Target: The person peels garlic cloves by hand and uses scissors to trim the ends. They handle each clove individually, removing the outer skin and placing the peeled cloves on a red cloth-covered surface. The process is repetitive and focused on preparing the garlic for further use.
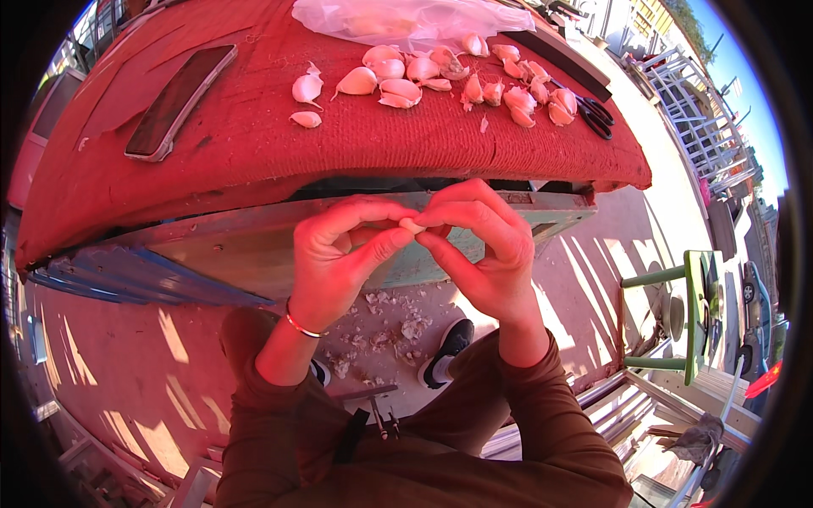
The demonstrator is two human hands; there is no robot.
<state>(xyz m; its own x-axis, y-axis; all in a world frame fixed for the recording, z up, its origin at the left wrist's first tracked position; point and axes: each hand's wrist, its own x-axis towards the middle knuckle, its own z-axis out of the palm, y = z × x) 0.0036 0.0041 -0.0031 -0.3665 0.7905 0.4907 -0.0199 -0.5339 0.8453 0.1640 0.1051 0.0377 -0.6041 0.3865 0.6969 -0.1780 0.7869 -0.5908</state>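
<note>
My left hand (343, 254) and my right hand (478, 245) meet just below the table's front edge, fingertips pinched together on one small pale garlic clove (412, 225). Both thumbs and forefingers press on it. Above, on the red cloth-covered table (254, 144), lie several unpeeled garlic cloves (398, 85) in a loose row, and a clear plastic bag (406, 21) sits behind them.
A phone (178, 102) lies at the table's left. Black scissors (597, 114) rest at its right end beside a dark strip. Garlic skins (398, 326) litter the floor by my shoes. A green stool (690, 313) stands to the right.
</note>
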